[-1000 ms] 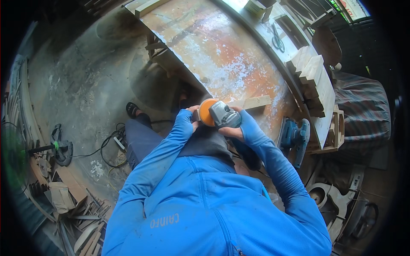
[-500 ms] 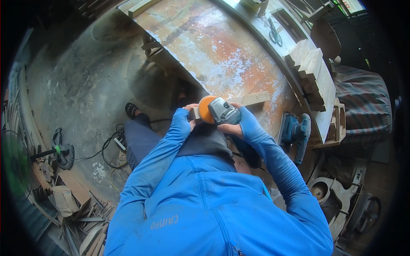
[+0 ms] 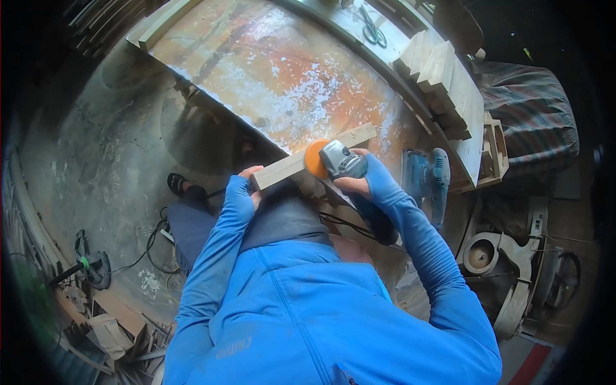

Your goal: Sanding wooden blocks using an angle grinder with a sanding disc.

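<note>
A pale wooden bar (image 3: 280,170) juts out over the near edge of the workbench (image 3: 256,70), its far part lying on the top. Around its near end my left hand (image 3: 251,184) is closed, thumb above and fingers below. My right hand (image 3: 360,179) is wrapped round the grey metal head of an angle grinder (image 3: 346,160), whose dark body hangs down toward my lap. The grinder's round orange disc (image 3: 315,159) rests against the bar near its middle; whether it spins cannot be told.
Right of the grinder sits a blue power sander (image 3: 428,183). Stacked wooden pieces (image 3: 444,80) and green-handled scissors (image 3: 374,29) lie on a white board farther back. A dusty machine (image 3: 507,256) stands at lower right, wood offcuts (image 3: 115,327) at lower left. Cables (image 3: 350,221) hang below the bench.
My left hand and the bar's near end have come away from the disc, which now sits farther along the bar. More of the bar shows between my hands. The whole view has shifted.
</note>
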Action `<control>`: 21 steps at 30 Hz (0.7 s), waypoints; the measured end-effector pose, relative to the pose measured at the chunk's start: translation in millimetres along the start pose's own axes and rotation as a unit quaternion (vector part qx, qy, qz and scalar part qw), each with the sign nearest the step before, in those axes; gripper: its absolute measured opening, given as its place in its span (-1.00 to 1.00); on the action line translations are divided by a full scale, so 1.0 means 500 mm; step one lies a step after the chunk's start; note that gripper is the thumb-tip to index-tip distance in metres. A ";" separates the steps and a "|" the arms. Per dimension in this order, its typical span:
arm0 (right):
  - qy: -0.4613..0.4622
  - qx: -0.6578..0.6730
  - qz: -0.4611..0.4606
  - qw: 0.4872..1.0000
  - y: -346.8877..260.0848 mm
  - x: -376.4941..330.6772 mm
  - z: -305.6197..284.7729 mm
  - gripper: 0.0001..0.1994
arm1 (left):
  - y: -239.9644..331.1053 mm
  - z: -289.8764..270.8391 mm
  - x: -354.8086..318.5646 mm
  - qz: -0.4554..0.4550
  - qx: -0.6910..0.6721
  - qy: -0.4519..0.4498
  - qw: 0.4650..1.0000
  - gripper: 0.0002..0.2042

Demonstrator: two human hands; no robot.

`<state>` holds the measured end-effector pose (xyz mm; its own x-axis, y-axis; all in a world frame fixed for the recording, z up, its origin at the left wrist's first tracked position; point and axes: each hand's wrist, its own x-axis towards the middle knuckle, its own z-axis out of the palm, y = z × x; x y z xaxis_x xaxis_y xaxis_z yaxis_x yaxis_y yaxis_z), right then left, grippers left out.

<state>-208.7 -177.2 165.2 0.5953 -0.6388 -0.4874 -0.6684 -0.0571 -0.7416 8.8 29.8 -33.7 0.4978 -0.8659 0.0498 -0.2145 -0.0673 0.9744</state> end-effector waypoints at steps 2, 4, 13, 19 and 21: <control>0.010 0.002 0.004 1.000 0.014 0.005 -0.020 -0.03 | 0.000 0.001 0.001 -0.002 0.016 -0.001 1.000 -0.46; 0.027 0.019 0.006 0.999 0.026 0.009 -0.043 -0.06 | 0.002 0.001 0.001 -0.006 0.001 -0.001 1.000 -0.46; 0.116 0.071 0.035 0.990 0.109 0.037 -0.163 -0.26 | 0.022 -0.002 0.005 -0.010 -0.049 -0.005 0.999 -0.47; 0.238 0.082 0.005 0.968 0.181 0.044 -0.190 -0.48 | -0.017 0.010 0.007 0.025 0.007 0.025 0.999 -0.48; 0.177 0.202 -0.061 0.961 0.182 0.037 -0.177 -0.57 | -0.042 0.008 0.005 0.026 0.013 0.033 0.999 -0.49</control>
<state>-298.0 -262.2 129.8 0.4218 -0.8714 -0.2505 -0.3329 0.1081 -0.9367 11.2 26.8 -55.2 0.5394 -0.8340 0.1159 -0.2625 -0.0358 0.9643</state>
